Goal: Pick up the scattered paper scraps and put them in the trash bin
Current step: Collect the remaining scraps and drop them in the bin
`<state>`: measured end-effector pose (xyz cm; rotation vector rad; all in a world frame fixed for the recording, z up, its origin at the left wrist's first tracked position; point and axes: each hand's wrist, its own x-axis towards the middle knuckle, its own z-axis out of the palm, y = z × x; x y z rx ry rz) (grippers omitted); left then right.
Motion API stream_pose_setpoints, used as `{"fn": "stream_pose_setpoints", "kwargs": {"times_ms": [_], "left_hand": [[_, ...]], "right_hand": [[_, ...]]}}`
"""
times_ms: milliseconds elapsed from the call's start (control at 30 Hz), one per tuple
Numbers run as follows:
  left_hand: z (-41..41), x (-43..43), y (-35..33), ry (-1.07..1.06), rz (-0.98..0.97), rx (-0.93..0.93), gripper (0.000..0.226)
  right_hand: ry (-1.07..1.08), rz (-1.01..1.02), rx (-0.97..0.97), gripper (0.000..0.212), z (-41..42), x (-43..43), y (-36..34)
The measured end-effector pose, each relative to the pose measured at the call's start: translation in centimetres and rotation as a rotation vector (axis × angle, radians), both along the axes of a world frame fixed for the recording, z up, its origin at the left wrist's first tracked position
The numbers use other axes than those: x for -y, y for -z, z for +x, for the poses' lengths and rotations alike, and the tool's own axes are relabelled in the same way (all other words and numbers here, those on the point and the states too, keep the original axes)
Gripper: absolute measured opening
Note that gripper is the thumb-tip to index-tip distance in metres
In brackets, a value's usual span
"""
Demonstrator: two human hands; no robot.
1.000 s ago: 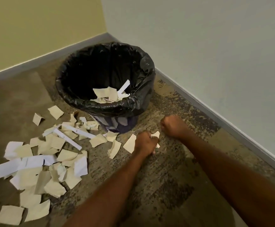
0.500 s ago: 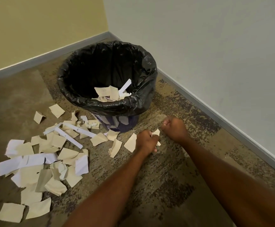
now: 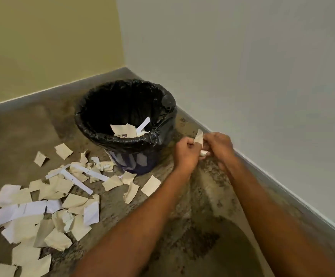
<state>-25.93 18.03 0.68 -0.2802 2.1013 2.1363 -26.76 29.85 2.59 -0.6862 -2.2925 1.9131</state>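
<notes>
A trash bin (image 3: 163,124) lined with a black bag stands in the corner and holds several paper scraps (image 3: 125,129). Many tan and white scraps (image 3: 49,198) lie scattered on the carpet left of and in front of the bin. My left hand (image 3: 185,154) and my right hand (image 3: 218,145) are raised together just right of the bin's rim. Between them they pinch a tan scrap (image 3: 199,137) that sticks up, and a white scrap (image 3: 204,152) shows below my right hand's fingers.
The bin sits where a yellow wall (image 3: 43,47) meets a grey wall (image 3: 252,66), with a grey baseboard (image 3: 282,182) along both. Mottled brown carpet (image 3: 202,226) lies under my forearms. One tan scrap (image 3: 150,185) lies closest to my left forearm.
Both hands have lifted off the carpet and come together beside the bin's rim, carrying the scraps up with them. The view has tilted up, so the bin sits lower in frame.
</notes>
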Motion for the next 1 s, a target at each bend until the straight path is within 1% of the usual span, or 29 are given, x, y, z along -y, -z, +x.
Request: {"fn": "stream_pose_setpoints", "kwargs": {"times_ms": [67,133,233,300,367,433,500,533,600,633,700,767,800,833,900,1000], "left_hand": [[-0.1,-0.1,-2.7,-0.016,-0.035,-0.091,0.017],[-0.5,0.3,-5.6,-0.043,-0.071,-0.194,0.012],[-1.4,2.3,-10.3,-0.085,-0.006,-0.294,0.007],[-2.2,4.6,-12.5,-0.136,-0.023,-0.336,0.007],[-2.9,7.4,-13.8,-0.205,-0.162,-0.371,0.009],[-3.6,10.4,-14.2,-0.25,-0.327,-0.391,0.019],[-4.1,13.4,-14.2,-0.236,-0.435,-0.374,0.037],[-4.0,14.8,-14.2,-0.224,-0.476,-0.347,0.042],[-3.9,17.2,-14.1,-0.186,-0.535,-0.307,0.042],[-4.1,18.2,-13.9,-0.163,-0.539,-0.296,0.036],[-3.6,19.8,-14.3,-0.105,-0.466,-0.221,0.011],[-3.4,20.9,-14.5,-0.053,-0.373,-0.133,0.041],[-3.2,21.1,-14.8,-0.039,-0.34,-0.122,0.042],[-3.0,21.4,-15.0,-0.043,-0.315,-0.127,0.035],[-2.8,21.5,-15.1,-0.059,-0.278,-0.124,0.031],[-2.7,21.7,-15.1,-0.086,-0.226,-0.096,0.035]], "right_hand": [[0.022,-0.013,-0.079,0.018,-0.2,0.0,-3.2],[0.028,-0.035,-0.149,0.016,-0.4,0.5,-6.4],[0.014,-0.073,-0.259,0.01,-1.0,2.2,-10.6],[-0.043,-0.06,-0.299,0.012,-1.6,4.0,-12.7],[-0.117,-0.025,-0.296,0.013,-2.5,6.5,-13.9],[-0.192,0.076,-0.28,0.011,-3.5,9.3,-14.4],[-0.263,0.196,-0.253,0.014,-4.4,12.0,-14.2],[-0.298,0.24,-0.239,0.015,-4.7,13.2,-13.8],[-0.352,0.312,-0.191,0.016,-5.2,15.0,-13.2],[-0.361,0.334,-0.166,0.017,-5.6,15.6,-12.8],[-0.365,0.345,-0.132,0.016,-6.1,16.3,-12.4],[-0.371,0.357,-0.108,0.02,-6.4,16.5,-12.2],[-0.373,0.37,-0.105,0.021,-6.4,16.6,-12.1],[-0.373,0.381,-0.108,0.022,-6.3,16.6,-12.0],[-0.369,0.414,-0.142,0.022,-6.1,16.6,-11.7],[-0.386,0.457,-0.197,0.022,-6.0,16.3,-11.3]]}}
